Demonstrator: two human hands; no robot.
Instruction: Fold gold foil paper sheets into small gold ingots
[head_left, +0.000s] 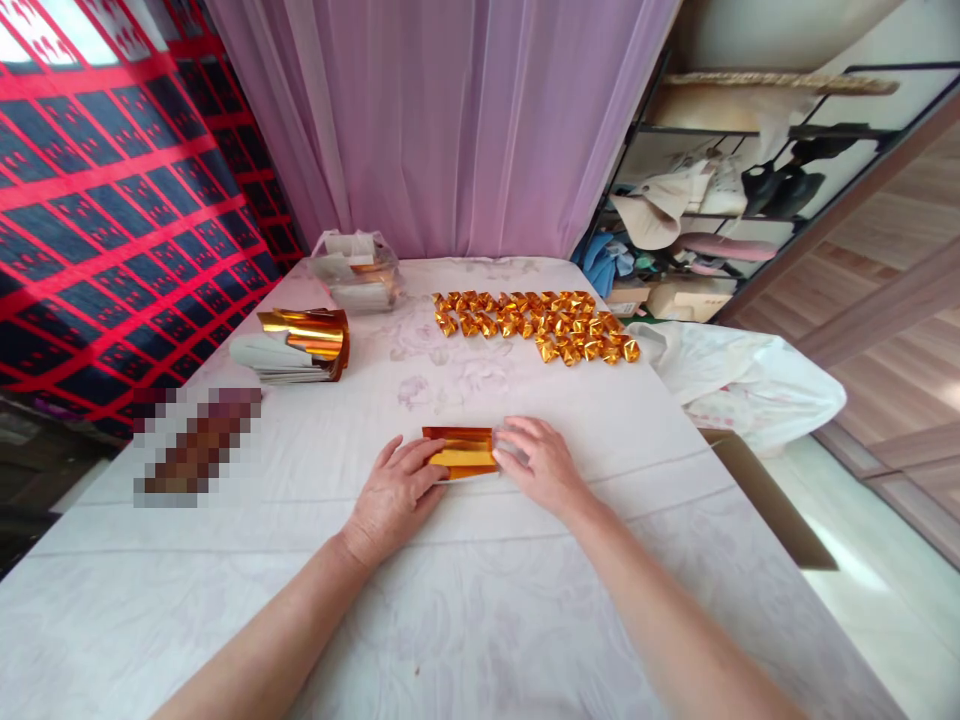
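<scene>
A sheet of gold foil paper point(466, 455) lies on the table in front of me, with fold lines running along its length. The fingers of my left hand point(403, 487) are stretched out and rest on its left end. At the right end, my right hand point(545, 465) touches the foil with its fingers extended and somewhat apart. Beyond my hands, to the right, several folded gold foil pieces point(555, 318) sit in rows. A bent stack of gold and white foil sheets point(304, 345) stands at the left.
A clear plastic bag point(356, 270) with more sheets lies at the table's back left. A blurred-out patch point(199, 445) covers something on the left. Off the right edge are a white plastic bag point(750, 385), a cardboard box point(772, 500) and a cluttered shelf point(697, 205). A purple curtain point(450, 130) hangs behind.
</scene>
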